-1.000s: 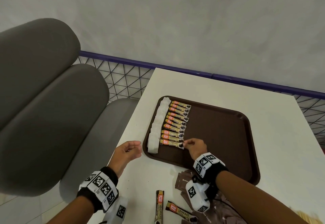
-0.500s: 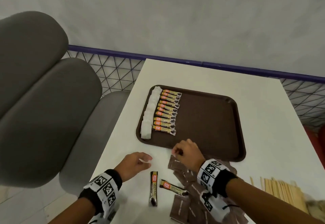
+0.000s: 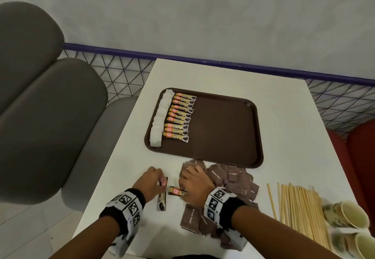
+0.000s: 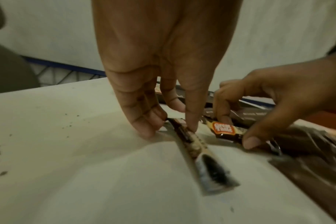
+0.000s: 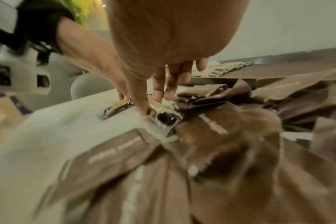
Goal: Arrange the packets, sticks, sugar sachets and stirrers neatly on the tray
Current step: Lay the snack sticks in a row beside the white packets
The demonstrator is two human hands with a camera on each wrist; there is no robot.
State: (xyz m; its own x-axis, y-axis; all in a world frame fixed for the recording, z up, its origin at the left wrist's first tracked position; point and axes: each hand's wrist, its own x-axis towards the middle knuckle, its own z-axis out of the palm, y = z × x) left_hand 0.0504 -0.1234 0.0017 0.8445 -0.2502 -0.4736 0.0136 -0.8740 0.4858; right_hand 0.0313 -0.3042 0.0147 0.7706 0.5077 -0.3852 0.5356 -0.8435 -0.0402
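On the brown tray (image 3: 223, 132) a column of white sachets (image 3: 160, 120) lies along the left edge, with a row of coffee sticks (image 3: 180, 120) beside it. Two loose coffee sticks lie on the table in front of the tray. My left hand (image 3: 159, 181) pinches the top end of the left coffee stick (image 3: 162, 199), its fingertips (image 4: 148, 133) pressed to the table. My right hand (image 3: 189, 181) pinches the right coffee stick (image 3: 175, 190) between thumb and fingers (image 5: 159, 97). A pile of brown sugar sachets (image 3: 233, 179) lies under and beside my right wrist.
Wooden stirrers (image 3: 300, 212) lie in a loose bundle at the near right, next to paper cups (image 3: 349, 218). Grey seat cushions (image 3: 50, 106) stand left of the white table (image 3: 284, 137). A wire fence with a blue rail (image 3: 263, 67) runs behind it.
My right hand left the row on the tray and came back to the near table. My left hand slid right. Each hand now holds one loose coffee stick.
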